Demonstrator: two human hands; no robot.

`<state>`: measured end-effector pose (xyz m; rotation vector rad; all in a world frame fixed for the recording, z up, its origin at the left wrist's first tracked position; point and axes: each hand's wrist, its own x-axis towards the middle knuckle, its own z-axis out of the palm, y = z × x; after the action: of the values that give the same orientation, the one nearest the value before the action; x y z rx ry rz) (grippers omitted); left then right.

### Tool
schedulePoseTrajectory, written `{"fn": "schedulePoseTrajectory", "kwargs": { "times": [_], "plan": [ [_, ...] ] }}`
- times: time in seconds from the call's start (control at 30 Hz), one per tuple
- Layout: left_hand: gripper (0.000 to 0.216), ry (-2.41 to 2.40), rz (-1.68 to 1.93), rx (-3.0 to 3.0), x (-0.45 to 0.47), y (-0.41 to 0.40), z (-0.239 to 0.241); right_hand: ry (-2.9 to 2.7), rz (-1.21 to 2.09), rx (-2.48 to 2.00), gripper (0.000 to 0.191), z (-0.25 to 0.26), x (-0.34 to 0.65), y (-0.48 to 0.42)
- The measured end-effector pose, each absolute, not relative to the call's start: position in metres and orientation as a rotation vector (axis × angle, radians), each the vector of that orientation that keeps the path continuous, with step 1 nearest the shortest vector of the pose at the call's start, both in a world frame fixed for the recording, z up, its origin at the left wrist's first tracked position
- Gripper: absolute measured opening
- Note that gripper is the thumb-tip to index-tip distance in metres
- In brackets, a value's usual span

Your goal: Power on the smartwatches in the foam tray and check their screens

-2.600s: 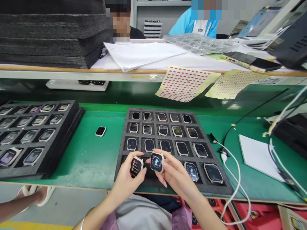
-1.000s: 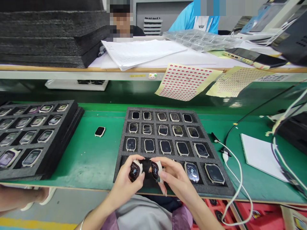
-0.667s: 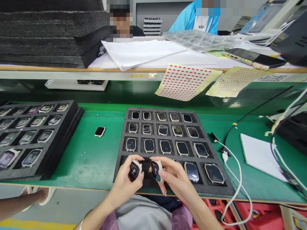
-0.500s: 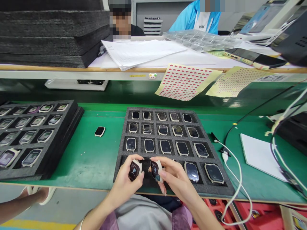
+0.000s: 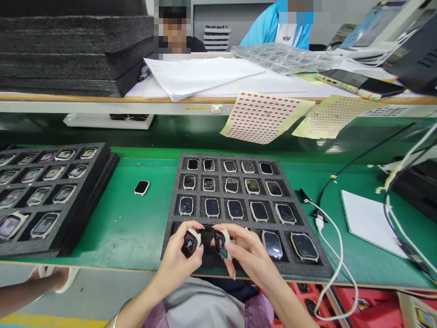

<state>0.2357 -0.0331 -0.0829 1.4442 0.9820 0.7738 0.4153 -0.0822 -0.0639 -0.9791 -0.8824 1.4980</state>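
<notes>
My left hand (image 5: 180, 253) is closed around a smartwatch body (image 5: 190, 243) with a lit dark screen and a pale case. A similar smartwatch (image 5: 221, 243), its screen also lit, is pinched in my right hand (image 5: 247, 248). Both watches are held upright and apart, over the near row of a dark foam tray (image 5: 201, 217). Several strapless watches with dark screens lie in the tray's compartments, among them one watch (image 5: 272, 244) just right of my right hand. A single watch (image 5: 142, 187) lies on the green mat to the left.
On the left, another foam tray (image 5: 73, 218) holds several watches. A white cable (image 5: 341, 246) curls past the right tray's edge, near a white paper pad (image 5: 372, 223). Sticker sheets (image 5: 268, 117) hang from the shelf, which bears stacked black foam (image 5: 75, 50). Two people sit beyond it.
Almost nothing differs. The watch in my left hand has shifted very slightly left; both hands keep their grip.
</notes>
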Motion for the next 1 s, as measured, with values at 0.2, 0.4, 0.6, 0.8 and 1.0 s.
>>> {"fn": "schedulePoseTrajectory", "kwargs": {
  "times": [0.2, 0.4, 0.6, 0.8, 1.0],
  "plan": [
    [0.058, 0.84, 0.726, 1.192, 0.235, -0.031, -0.073, -0.836, 1.56, -0.911, 0.043, -0.063, 0.414, -0.082],
    [0.054, 0.637, 0.695, 0.886, 0.228, -0.024, -0.071, -0.845, 1.598, -0.899, 0.038, -0.066, 0.416, -0.08],
    [0.049, 0.62, 0.659, 0.859, 0.221, -0.025, -0.065, -0.928, 1.509, -1.0, 0.048, -0.066, 0.415, -0.082],
    [0.042, 0.659, 0.654, 0.888, 0.221, -0.024, -0.068, -0.924, 1.457, -1.065, 0.045, -0.064, 0.411, -0.085],
    [0.041, 0.654, 0.659, 0.908, 0.222, -0.025, -0.073, -0.89, 1.462, -1.091, 0.045, -0.066, 0.411, -0.087]
  ]
}}
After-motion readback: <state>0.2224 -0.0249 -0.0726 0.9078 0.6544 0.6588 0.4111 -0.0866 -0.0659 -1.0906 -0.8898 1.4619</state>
